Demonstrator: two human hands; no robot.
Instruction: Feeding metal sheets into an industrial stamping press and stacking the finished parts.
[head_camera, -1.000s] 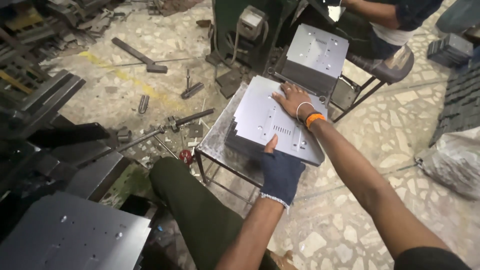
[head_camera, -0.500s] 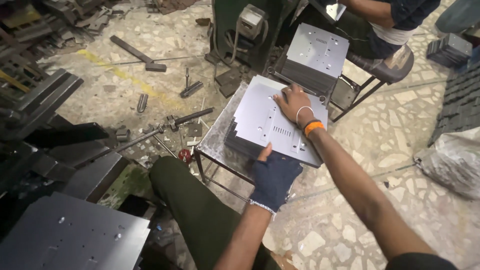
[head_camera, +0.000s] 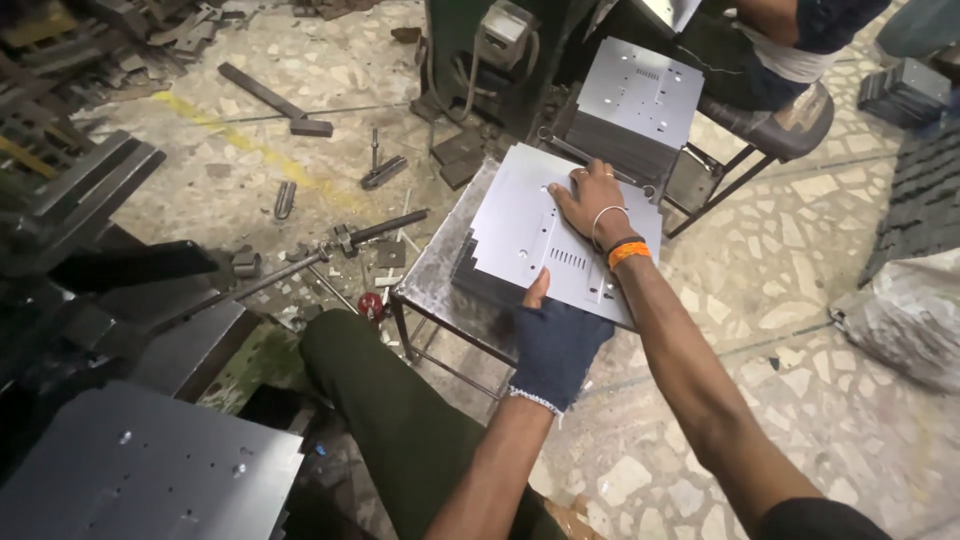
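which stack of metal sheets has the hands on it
The nearer stack of grey sheets on the small metal table: the right hand lies flat on top, the gloved left hand at its near edge. The far stack is untouched.

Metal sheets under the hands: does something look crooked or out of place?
Yes. The top sheet lies turned against the stack beneath, whose corners fan out unevenly at the left edge.

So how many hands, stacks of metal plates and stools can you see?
Hands: 2, left hand gloved, right hand bare
Stacks of metal plates: 2, near stack, far stack
Stools: 2, near stool, far stool
Total: 6
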